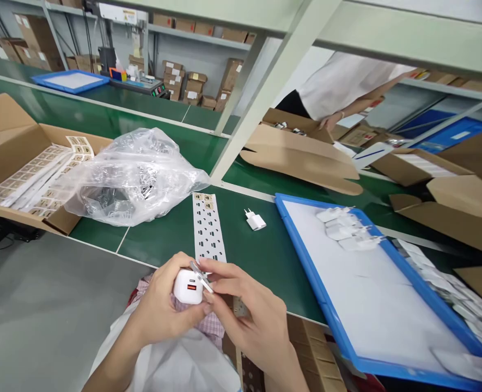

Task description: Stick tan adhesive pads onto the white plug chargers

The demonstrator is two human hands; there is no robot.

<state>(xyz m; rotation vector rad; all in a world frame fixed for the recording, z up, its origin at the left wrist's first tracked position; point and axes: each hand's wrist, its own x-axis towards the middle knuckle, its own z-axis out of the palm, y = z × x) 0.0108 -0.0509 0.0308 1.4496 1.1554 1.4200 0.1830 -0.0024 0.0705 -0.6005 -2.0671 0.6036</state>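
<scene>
My left hand (161,307) is closed around a white USB charger (183,291), its face with a red-lined port and a smaller slot turned up toward me. At the charger's right edge, my right hand (255,307) pinches a small flat grey-and-white piece (201,276); its exact kind is unclear. Just beyond my fingers lies a sticker sheet (209,231) with several dark marks and a few beige labels at its far end. Another white charger (256,221), with two prongs, lies on the green table to the right of the sheet.
A blue-rimmed tray (326,305) at right carries several chargers (349,228). On the left are a clear plastic bag (142,169) and a cardboard box (61,218) of label sheets. A slanted frame post (261,103) rises beyond. Across the table, a person (339,87) reaches into a box.
</scene>
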